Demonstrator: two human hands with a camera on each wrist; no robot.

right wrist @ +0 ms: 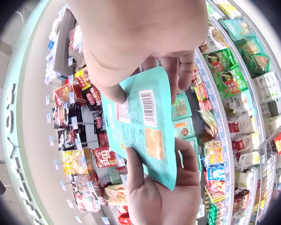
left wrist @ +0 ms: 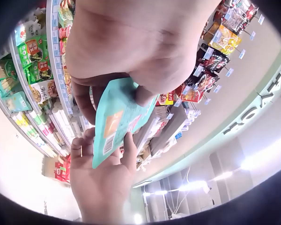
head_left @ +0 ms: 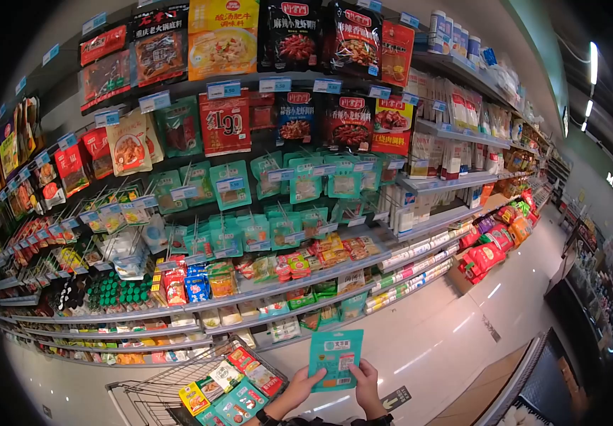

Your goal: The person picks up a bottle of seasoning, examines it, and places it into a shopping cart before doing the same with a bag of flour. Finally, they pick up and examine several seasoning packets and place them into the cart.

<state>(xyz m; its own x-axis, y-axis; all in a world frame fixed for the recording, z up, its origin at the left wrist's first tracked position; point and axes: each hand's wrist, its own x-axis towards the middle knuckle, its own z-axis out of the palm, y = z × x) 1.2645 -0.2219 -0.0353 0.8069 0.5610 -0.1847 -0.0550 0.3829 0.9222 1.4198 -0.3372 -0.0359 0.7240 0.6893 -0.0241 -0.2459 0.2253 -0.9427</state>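
A teal seasoning packet (head_left: pixel 335 355), upright with a printed label, is held between both hands in front of the body. My left hand (head_left: pixel 298 392) grips its left edge, thumb on the printed face. On the opposite edge my right hand (head_left: pixel 369 390) pinches it, its thumb likewise on that face. In the right wrist view the packet (right wrist: pixel 152 126) shows a barcode and a small window with orange-brown contents. Fingers of both hands curl behind it, partly hidden. The left wrist view has the packet (left wrist: pixel 114 119) tilted, nearly edge-on.
Just left of the hands stands a wire shopping cart (head_left: pixel 147 389) holding several packets, among them teal ones (head_left: pixel 239 406) and a yellow one (head_left: pixel 194 399). Shelves ahead carry hanging teal packets (head_left: pixel 232 184) and red pouches (head_left: pixel 226 122). Pale floor (head_left: pixel 420 341) runs right, towards red bags (head_left: pixel 482 261).
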